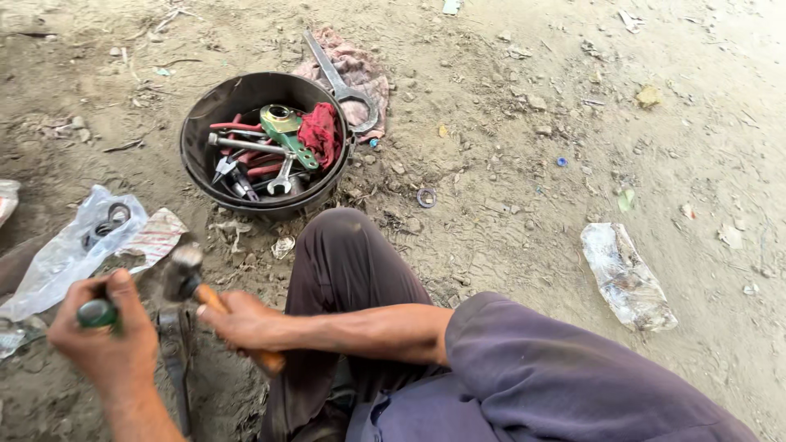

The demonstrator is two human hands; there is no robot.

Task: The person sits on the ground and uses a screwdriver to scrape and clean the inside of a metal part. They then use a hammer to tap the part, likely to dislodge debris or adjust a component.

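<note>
My right hand (246, 321) grips the wooden handle of a hammer (187, 274), its metal head blurred and raised near the lower left. My left hand (105, 340) is closed around a green-handled tool (97, 313) held upright. Between the two hands a dark metal bar (174, 352) lies on the dirt ground. My bent knee in dark trousers (344, 262) sits just right of the hands.
A black round tub (205, 115) holds wrenches, pliers, a green tool and a red rag. A large wrench (340, 82) lies on a pink cloth behind it. A clear plastic bag (70, 250) lies left, a crushed bottle (626, 278) right, a small ring (426, 197) on the dirt.
</note>
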